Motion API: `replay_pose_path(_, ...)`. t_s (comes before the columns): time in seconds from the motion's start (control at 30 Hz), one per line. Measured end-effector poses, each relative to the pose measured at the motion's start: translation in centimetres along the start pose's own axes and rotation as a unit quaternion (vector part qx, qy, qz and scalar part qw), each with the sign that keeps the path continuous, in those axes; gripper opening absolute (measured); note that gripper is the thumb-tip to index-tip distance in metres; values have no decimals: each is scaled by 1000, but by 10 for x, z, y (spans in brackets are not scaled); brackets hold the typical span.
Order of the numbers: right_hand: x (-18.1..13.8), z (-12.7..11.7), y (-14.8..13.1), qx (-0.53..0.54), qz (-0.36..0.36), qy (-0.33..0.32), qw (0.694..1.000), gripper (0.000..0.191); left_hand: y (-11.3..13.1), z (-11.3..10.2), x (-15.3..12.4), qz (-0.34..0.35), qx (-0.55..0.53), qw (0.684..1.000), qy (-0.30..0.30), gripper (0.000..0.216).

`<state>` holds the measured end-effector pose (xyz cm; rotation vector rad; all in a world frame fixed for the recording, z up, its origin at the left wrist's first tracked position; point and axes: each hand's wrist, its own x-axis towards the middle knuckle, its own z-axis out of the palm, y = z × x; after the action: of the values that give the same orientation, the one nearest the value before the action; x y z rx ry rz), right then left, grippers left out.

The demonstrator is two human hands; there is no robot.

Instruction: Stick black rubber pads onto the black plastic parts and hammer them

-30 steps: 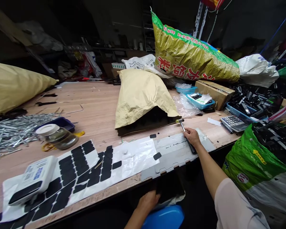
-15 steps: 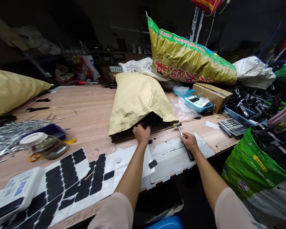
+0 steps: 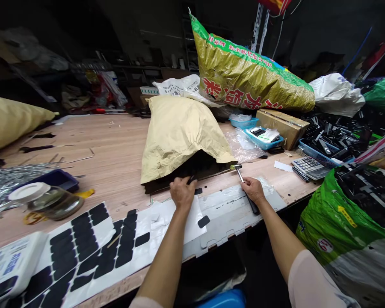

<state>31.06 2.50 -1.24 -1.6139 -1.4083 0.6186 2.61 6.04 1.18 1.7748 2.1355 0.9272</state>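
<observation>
A tan paper sack lies on the table, its dark open mouth facing me. Just in front of that mouth is my left hand, its fingers closed on a small black part, mostly hidden by the fingers. My right hand grips a small hammer by its shaft, the yellow-and-metal head pointing away near the sack's right corner. Beneath both hands lie a white sheet and a flat grey-white board. A loose black pad rests between my forearms.
Sheets of black pads, a lidded jar and metal rods are at left. At right stand blue baskets, a cardboard box, a calculator and a green bag of black parts. A large green-and-gold sack lies behind.
My left hand has drawn back from the sack's mouth toward me, and a black part now shows in its fingers. My right hand still holds the hammer. The view has shifted slightly.
</observation>
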Motion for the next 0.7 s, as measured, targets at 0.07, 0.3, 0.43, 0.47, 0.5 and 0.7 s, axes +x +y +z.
replay_pose_path(0.07,0,0,0,-2,0,-1,1000,34,1,-2,-22,58,-30,997,-36,32)
replay_pose_path(0.3,0,-1,2,-7,-1,-3,1000,33,0,8,-60,143,-63,976,-152,25)
replay_pose_path(0.43,-1,-1,0,-2,-4,-2,1000,36,-2,10,-59,144,-79,976,-145,22)
replay_pose_path(0.47,-2,-2,-1,2,-3,-3,1000,37,-3,9,-58,145,-82,975,-147,20)
replay_pose_path(0.5,-5,-3,-3,7,-1,-2,1000,39,-3,9,-58,145,-84,975,-148,18)
replay_pose_path(0.7,-49,-5,-25,1,-25,-2,1000,39,-3,14,-58,145,-79,976,-140,20)
